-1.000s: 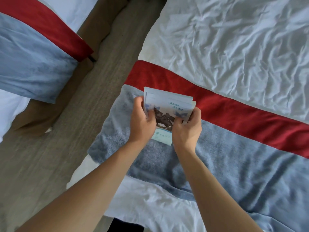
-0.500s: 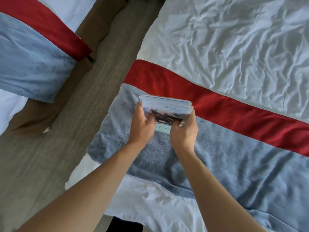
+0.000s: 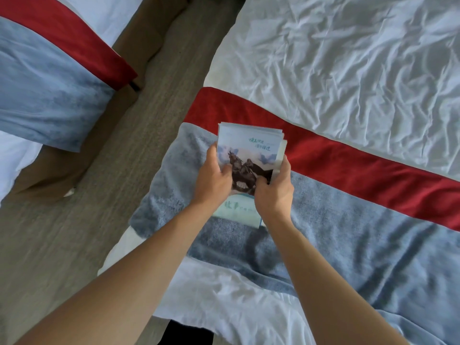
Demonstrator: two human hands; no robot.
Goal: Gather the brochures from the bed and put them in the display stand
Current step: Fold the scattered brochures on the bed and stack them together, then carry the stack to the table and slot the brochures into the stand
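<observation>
Your left hand point(image 3: 211, 178) and right hand point(image 3: 273, 192) clamp the brochure stack point(image 3: 249, 155) from nine and three o'clock, squaring its edges above the bed's blue runner point(image 3: 348, 220).

open floor aisle point(image 3: 104, 195) left of the bed point(image 3: 348, 70); second bed point(image 3: 49, 83) borders it

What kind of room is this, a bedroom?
Probably a hotel room with twin beds. Two beds with white sheets stand side by side, each has the same red and blue-grey bed runner across it, and both hands hold a stack of brochures.
</observation>
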